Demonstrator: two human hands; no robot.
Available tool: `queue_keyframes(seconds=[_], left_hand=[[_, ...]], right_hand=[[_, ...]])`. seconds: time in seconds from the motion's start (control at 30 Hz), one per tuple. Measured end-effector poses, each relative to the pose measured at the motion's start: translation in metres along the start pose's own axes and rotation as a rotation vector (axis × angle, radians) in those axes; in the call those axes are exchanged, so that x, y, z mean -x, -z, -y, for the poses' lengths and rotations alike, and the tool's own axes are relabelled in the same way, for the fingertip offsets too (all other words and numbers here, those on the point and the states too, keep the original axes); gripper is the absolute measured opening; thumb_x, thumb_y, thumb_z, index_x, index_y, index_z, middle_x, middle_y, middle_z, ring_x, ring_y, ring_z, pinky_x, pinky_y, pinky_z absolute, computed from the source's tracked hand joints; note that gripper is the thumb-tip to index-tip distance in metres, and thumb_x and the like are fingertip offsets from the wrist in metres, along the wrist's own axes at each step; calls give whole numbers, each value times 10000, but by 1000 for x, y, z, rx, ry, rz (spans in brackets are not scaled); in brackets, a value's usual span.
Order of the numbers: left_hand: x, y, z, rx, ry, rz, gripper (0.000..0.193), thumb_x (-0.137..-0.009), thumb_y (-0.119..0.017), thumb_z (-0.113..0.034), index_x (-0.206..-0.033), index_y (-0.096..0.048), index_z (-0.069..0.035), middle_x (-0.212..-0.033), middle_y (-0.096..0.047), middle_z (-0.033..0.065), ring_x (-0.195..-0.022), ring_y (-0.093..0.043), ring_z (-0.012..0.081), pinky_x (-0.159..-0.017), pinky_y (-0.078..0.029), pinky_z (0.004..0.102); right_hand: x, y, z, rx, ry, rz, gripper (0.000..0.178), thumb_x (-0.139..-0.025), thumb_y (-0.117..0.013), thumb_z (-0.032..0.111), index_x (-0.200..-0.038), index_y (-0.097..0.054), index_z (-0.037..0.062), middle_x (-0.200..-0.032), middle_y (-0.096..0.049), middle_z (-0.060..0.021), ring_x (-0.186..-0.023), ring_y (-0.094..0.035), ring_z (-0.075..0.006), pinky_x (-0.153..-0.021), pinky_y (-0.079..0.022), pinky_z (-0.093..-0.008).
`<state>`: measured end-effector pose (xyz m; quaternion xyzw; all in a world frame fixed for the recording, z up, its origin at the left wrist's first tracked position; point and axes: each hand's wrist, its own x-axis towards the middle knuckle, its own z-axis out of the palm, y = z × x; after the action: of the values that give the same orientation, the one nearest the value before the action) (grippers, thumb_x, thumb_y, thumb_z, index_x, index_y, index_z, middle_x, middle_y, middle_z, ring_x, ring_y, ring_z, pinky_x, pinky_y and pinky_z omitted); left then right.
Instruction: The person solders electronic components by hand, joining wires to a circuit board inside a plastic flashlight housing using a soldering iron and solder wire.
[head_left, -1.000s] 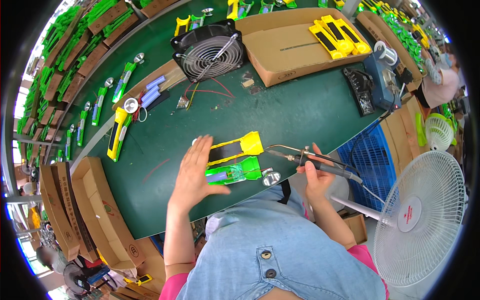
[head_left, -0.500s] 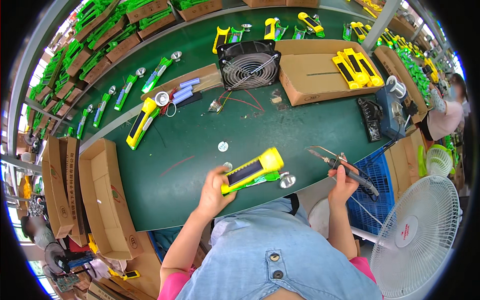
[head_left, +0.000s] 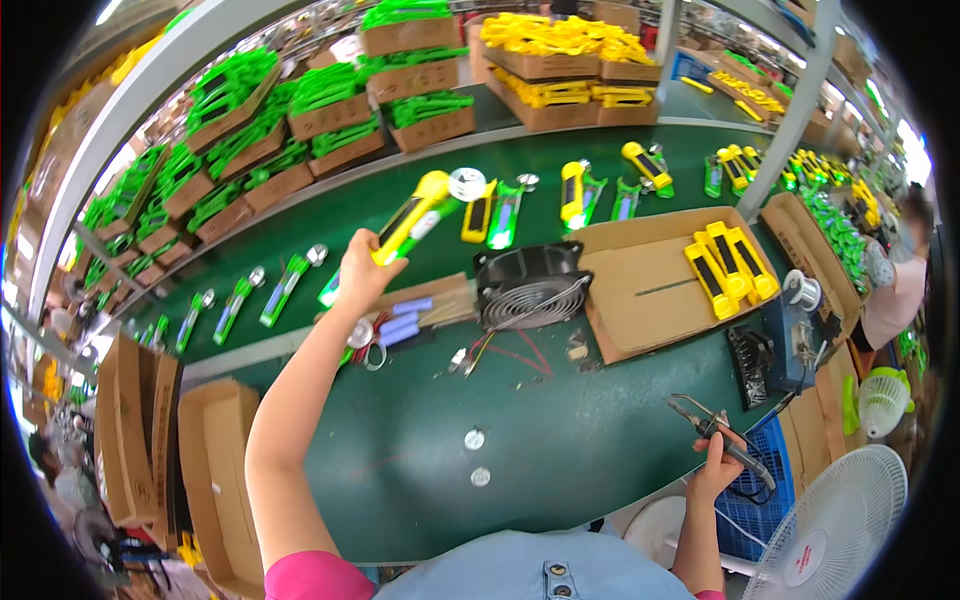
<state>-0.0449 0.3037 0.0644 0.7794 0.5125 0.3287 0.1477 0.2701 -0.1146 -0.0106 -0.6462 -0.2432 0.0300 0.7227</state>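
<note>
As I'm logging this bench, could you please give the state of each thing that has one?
Lamp: held up in left hand
Soldering iron: held in right hand
Discs: lying flat, apart
Cardboard tray: open, holding yellow parts
Black fan: spin unclear
Large white fan: spin unclear

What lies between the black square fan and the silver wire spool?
The head view shows an open cardboard box between them, with yellow flashlight casings inside.

From view centre | 3 o'clock: three boxed yellow casings (head_left: pixel 730 262), one solder spool (head_left: pixel 802 288) | 4 o'clock: one soldering iron (head_left: pixel 745 458) | 6 o'clock: two white discs (head_left: pixel 474 439) | 9 o'clock: three loose blue cells (head_left: pixel 400 328)
</note>
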Motion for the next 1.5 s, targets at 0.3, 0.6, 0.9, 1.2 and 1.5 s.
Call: queue_keyframes(seconds=[0.3, 0.6, 0.9, 1.2, 1.5], left_hand=[[-73, -76, 73, -390, 12, 505, 563, -600, -770, -411, -887, -552, 22, -816, -574, 217, -824, -560, 344, -726, -457, 420], [-50, 10, 123, -631, 69, 165, 697, -661, -724, -393, -1158, -458, 18, -1114, -491, 211, -1055, -475, 353, -863, -413, 429], [-28, 15, 176, -493, 87, 426, 765, -600, -773, -291, -1239, -437, -39, -1121, -498, 204, -1046, -496, 346, -898, -411, 388], [-31, -11, 159, -434, 2, 306, 692, -607, -664, -110, -1237, -391, -23, -1162, -463, 234, -1097, -445, 379, -929, -395, 406], [43, 69, -7, -383, -473, -32, 627, -636, -520, 85, -1239, -374, -9, -1117, -441, 214, -1015, -453, 381, -876, -392, 433]], right_hand=[[-128, -41, 30, 140, 317, 157, 191, -862, -505, 26, -1048, -499, -16, -664, -553, -74, -579, -530, -126, -591, -438, -254], [-323, -69, -42, 1027, 439, 555, 575, -747, -604, 86, -1261, -349, 119, -1167, -506, -190, -1099, -470, -363, -896, -399, -399], [-343, -65, -73, 958, 416, 673, 677, -764, -615, 105, -1334, -252, 152, -1218, -470, -216, -1137, -456, -365, -928, -385, -384], [-318, -71, -66, 861, 220, 708, 732, -793, -628, 181, -1353, -159, 132, -1206, -482, -226, -1095, -496, -381, -895, -398, -389], [-202, -146, -27, 697, 231, 947, 683, -825, -588, 233, -1332, -149, 99, -1220, -450, -226, -1116, -472, -375, -918, -382, -387]])
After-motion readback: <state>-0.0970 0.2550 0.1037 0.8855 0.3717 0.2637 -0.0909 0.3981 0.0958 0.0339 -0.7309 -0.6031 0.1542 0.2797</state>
